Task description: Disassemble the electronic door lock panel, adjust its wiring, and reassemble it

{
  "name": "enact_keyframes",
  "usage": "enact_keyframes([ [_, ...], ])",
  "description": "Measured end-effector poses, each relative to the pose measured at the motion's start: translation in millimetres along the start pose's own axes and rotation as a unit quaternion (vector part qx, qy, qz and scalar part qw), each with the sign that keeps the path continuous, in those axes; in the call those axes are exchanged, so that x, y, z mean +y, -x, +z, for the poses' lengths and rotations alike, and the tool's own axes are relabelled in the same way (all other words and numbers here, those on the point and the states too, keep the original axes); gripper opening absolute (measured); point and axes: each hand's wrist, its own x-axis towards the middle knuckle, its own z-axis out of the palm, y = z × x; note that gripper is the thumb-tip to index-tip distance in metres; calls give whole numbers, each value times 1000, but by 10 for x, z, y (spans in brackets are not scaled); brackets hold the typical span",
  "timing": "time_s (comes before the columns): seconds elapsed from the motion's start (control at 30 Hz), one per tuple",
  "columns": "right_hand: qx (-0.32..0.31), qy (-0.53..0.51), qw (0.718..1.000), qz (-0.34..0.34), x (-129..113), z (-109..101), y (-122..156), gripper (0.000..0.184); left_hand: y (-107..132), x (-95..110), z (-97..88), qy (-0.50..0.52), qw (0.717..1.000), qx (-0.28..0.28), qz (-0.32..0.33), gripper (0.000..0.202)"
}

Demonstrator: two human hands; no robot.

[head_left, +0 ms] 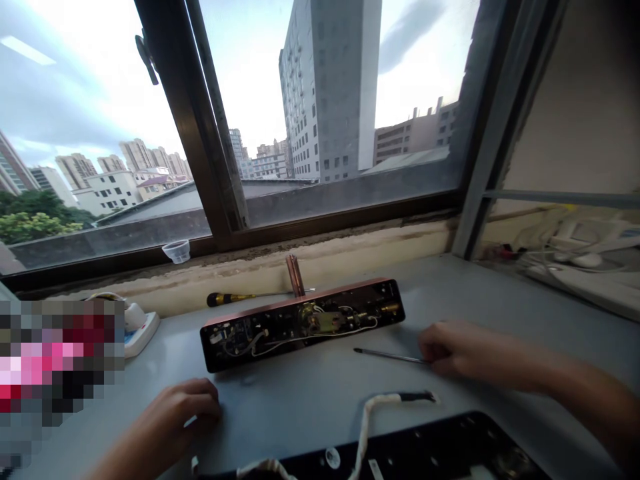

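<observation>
An opened door-lock body [300, 323] with a copper-coloured edge lies on the grey table [310, 393], its wiring and circuit parts showing; a copper handle stub stands up from it. My right hand [450, 350] rests right of it, fingers closed on a thin screwdriver [387, 355] whose tip points left. My left hand [183, 407] lies on the table in front of the lock's left end, fingers curled under, with nothing that I can make out in them. A white sleeved cable [370, 417] runs from a black panel [440, 450] at the near edge.
A yellow-handled screwdriver [235, 298] lies behind the lock by the window sill. A small clear cup [177, 251] sits on the sill. A white power strip [140, 327] is at the left, beside a blurred patch. Cables and white devices lie at the far right.
</observation>
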Motion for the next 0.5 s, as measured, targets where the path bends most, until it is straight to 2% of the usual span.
enact_keyframes([
  [0.1,-7,-7,1000,7,-9,-2,16,14,-1,25,-25,-8,1000,25,8,20],
  [0.2,-8,-10,1000,18,-31,-5,22,17,-14,-34,-67,-21,996,89,17,18],
  [0.27,-10,-9,1000,24,-37,-7,18,18,-49,-96,-112,-26,984,178,10,18],
  [0.33,-14,-10,999,28,-24,-6,6,16,-116,-145,-163,-21,958,286,-19,21],
  [0.4,-12,-8,999,32,9,-2,-8,16,-209,-169,-200,13,932,357,-58,27],
  [0.43,-8,-6,999,36,29,1,-15,17,-260,-173,-208,46,926,367,-77,32],
  [0.5,1,-1,999,47,71,8,-21,18,-359,-176,-201,145,920,347,-108,42],
])
